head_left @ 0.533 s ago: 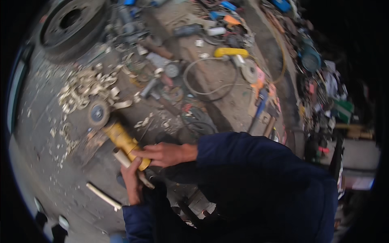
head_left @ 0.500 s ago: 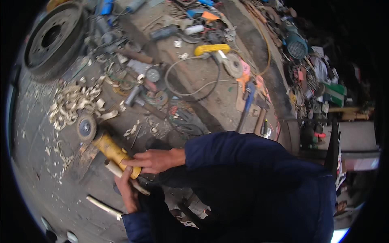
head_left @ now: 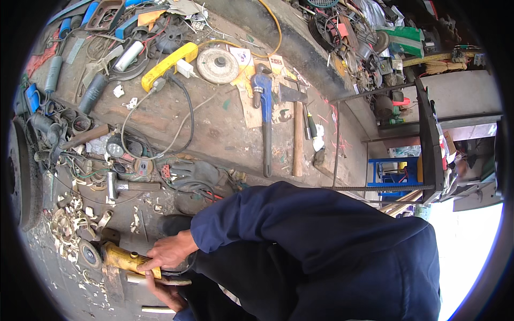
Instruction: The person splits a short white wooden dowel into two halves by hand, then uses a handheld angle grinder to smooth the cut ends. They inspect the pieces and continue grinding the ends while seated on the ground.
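Observation:
A yellow angle grinder (head_left: 128,260) with a round disc (head_left: 90,253) at its far left end lies low at the left. My right hand (head_left: 170,250) is closed over the grinder's rear end, index finger along the body. Below it, my left hand (head_left: 165,295) holds a pale, narrow strip (head_left: 160,280) close alongside the grinder; its finger reaches up to the tool's rear. Part of the left fingers is hidden behind the strip. Under the grinder's front rests a worn wooden board (head_left: 112,284). Pale curled shavings (head_left: 67,227) are heaped beyond the disc.
A hammer (head_left: 128,185) and grey gloves (head_left: 193,175) lie beyond my hands. Farther off are a blue pipe wrench (head_left: 266,125), a hatchet (head_left: 297,134), a yellow power strip (head_left: 170,65) with a looping cord and a grinding wheel (head_left: 217,65). A large wheel rim (head_left: 20,176) stands at the left edge.
The view has swung to the right, so the bench and a bright opening show more. Both hands stay at the grinder, the strip still in the left.

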Available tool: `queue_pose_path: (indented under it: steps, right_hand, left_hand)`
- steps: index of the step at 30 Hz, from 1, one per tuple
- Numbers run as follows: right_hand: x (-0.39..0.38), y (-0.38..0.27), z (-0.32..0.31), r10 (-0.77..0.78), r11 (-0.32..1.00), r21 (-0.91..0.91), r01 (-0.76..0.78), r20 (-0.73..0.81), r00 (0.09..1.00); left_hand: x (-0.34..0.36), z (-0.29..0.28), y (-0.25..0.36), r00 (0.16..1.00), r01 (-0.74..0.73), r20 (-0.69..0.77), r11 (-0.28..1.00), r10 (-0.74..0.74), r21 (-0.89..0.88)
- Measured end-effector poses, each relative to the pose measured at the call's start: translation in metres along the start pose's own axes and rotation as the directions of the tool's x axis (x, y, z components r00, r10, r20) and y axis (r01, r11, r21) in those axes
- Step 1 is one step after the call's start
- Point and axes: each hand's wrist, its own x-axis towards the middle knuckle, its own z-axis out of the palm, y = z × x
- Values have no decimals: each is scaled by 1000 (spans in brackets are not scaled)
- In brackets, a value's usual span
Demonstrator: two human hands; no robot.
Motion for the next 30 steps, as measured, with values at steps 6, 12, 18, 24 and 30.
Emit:
queue_pose_path:
  steps: [6,12,18,24,30]
  right_hand:
    - [-1,7,6,-44,999,-26,43,-43,998]
    - [1,6,5,-23,999,-34,23,-24,999]
    - [1,3,2,-28,999,-25,27,-36,999]
    - [-2,13,-5,-137,988,-81,132,-59,989]
    - [1,7,-2,-23,999,-31,25,75,997]
  left_hand:
    - [8,-7,-5,1000,1,8,1000,-1,1]
    - [10,-14,-8,1000,7,28,1000,-8,16]
    - [8,-9,-3,999,37,-1,999,-37,-22]
    - [12,-1,-7,1000,8,30,1000,-8,19]
    - [20,-13,-11,991,-125,-55,992,124,-16]
